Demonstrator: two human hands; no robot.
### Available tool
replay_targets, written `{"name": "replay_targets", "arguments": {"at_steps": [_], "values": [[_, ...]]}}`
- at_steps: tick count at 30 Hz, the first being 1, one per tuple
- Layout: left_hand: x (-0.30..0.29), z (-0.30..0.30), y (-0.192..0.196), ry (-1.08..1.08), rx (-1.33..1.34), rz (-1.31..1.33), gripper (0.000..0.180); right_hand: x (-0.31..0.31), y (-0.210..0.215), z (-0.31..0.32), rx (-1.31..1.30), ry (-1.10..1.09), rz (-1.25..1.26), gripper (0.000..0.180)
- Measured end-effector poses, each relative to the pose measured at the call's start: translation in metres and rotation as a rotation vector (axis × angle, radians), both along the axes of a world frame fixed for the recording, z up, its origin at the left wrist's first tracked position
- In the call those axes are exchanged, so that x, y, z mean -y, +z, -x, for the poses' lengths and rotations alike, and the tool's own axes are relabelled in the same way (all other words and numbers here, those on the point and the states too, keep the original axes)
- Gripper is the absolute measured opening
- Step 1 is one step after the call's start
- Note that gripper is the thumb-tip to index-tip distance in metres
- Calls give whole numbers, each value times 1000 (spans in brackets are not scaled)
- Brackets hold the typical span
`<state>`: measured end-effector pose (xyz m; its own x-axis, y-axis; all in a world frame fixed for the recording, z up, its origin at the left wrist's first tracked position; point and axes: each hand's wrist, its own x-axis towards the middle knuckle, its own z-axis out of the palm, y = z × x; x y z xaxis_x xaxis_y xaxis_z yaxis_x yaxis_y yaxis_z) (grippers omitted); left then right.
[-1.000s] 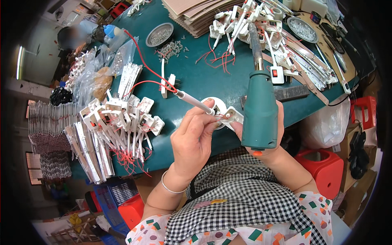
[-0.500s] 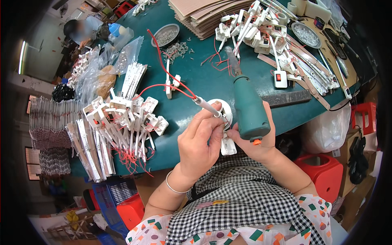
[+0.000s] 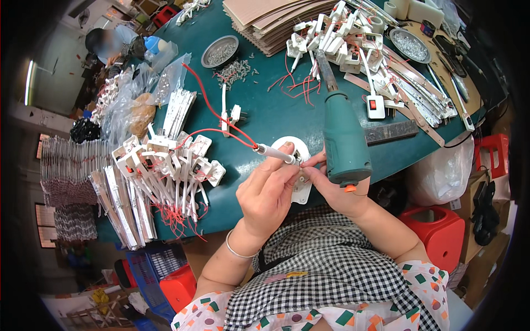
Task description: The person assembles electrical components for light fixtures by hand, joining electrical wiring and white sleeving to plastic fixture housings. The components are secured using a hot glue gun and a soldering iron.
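My left hand [image 3: 262,190] is closed around a white plastic housing [image 3: 301,190] and the white sleeved cable [image 3: 276,154] lying across it. Two red wires [image 3: 212,105] run out of the cable's end toward the far left. On the housing's right side, my right hand [image 3: 342,190] has its thumb and forefinger drawn together near the cable end. Anything small between those fingertips is hidden. A green-bodied tool [image 3: 346,138] with a grey shaft and an orange end covers part of my right hand; what supports it cannot be seen.
White switch housings with cables are heaped at left [image 3: 165,160] and far right [image 3: 350,47]. A metal bowl [image 3: 220,52] stands beside loose screws [image 3: 234,73]. A dark bar [image 3: 392,132], metal strips [image 3: 124,207] and stacked cardboard [image 3: 276,22] lie on the green table [image 3: 248,116].
The housing has turned, showing more of its lower part. My right fingertips have come closer to the cable end. The red wires and cable have shifted left, while the green tool appears lower and farther right.
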<state>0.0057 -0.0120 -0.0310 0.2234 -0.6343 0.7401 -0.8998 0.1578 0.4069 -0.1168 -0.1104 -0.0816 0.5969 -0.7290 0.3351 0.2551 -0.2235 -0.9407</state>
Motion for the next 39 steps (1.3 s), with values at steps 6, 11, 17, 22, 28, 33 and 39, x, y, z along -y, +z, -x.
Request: {"name": "replay_targets", "arguments": {"at_steps": [6,11,17,22,28,33,39], "values": [[-3,1,5,-30,106,-52,18,5,13,-7,66,12,39,61],[-4,-2,7,-13,135,-42,19,6,11,-9,103,45,-66,60],[-3,-5,6,-32,161,-36,17,5,9,-13,173,7,-51,57],[-2,-5,8,-38,185,-50,16,8,10,-9,118,-6,96,51],[0,-7,2,-33,161,-39,17,9,21,25,176,98,-92,52],[-2,-3,0,-23,119,-48,17,20,45,77,142,86,-295,73],[3,-3,-9,12,113,19,24,17,46,135,157,41,-364,75]]}}
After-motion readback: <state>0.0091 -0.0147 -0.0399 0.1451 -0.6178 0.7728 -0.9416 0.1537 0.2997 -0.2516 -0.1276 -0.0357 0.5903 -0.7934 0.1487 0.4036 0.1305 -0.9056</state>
